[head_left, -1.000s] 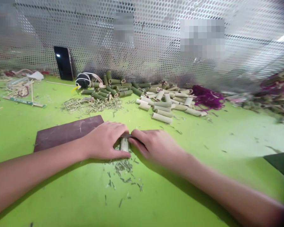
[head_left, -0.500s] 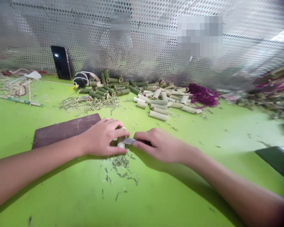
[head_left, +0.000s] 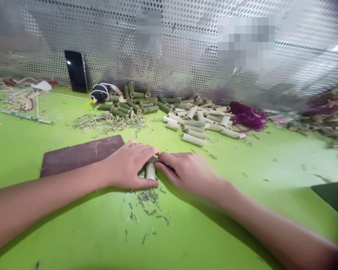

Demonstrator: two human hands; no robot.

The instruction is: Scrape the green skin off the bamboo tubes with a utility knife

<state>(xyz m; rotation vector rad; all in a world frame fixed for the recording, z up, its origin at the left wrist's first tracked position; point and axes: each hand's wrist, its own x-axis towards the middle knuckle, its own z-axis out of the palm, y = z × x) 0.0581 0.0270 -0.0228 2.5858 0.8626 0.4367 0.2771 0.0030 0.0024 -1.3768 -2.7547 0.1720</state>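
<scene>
Pale bamboo section, partly peeled, sits just below the centre of the head view, gripped between both hands above the green work surface. We find the left hand closed around its upper part, fingers curled over the top. The right hand is clenched on a small knife, mostly hidden by the fingers, with its blade at the bamboo section. We record green shavings scattered below the hands and a brown board beside the left hand. Upper centre holds green bamboo tubes and pale peeled tubes, with a shavings heap in front. At upper left, a phone leans against a perforated metal screen. Purple fibres lie right of the tubes.
</scene>
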